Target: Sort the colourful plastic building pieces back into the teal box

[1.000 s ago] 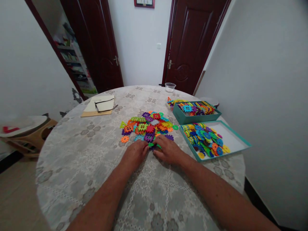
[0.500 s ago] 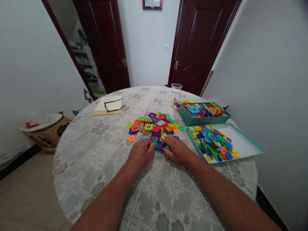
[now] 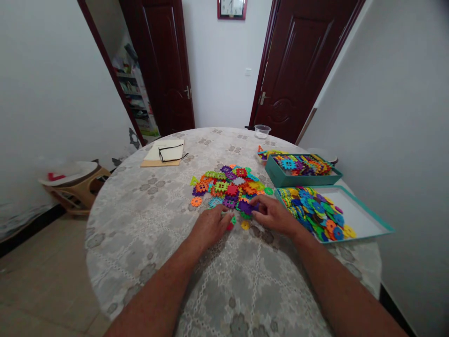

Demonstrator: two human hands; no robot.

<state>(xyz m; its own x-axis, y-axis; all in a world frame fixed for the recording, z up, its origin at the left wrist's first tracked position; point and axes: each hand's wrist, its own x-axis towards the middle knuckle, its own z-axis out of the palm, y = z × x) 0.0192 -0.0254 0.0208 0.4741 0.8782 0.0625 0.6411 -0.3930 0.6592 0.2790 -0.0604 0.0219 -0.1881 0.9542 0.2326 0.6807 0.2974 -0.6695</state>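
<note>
Close to the table's front middle, my left hand (image 3: pixel 209 227) is closed, with a small green gear-shaped piece (image 3: pixel 234 220) and a red piece (image 3: pixel 230 227) showing at its thumb and fingertips. A purple gear-shaped plastic piece (image 3: pixel 247 207) is pinched by my right hand (image 3: pixel 272 213) at the near edge of the pile. Between the hands, a yellow gear-shaped piece (image 3: pixel 245 225) lies on the cloth. Just beyond them spreads a heap of colourful interlocking plastic pieces (image 3: pixel 232 189), square and round. My fingers partly hide what they hold.
Right of the pile, a teal box (image 3: pixel 301 179) holds rows of pieces. Its shallow lid-like tray (image 3: pixel 365 220) carries loose round ones. A clear bowl (image 3: pixel 262 131) stands at the far edge. Black glasses (image 3: pixel 171 153) rest on a notebook (image 3: pixel 149 161) at the left.
My hands have moved apart, the right one shifting right with the purple piece. The yellow piece now shows between them. The whole view has shifted slightly.
</note>
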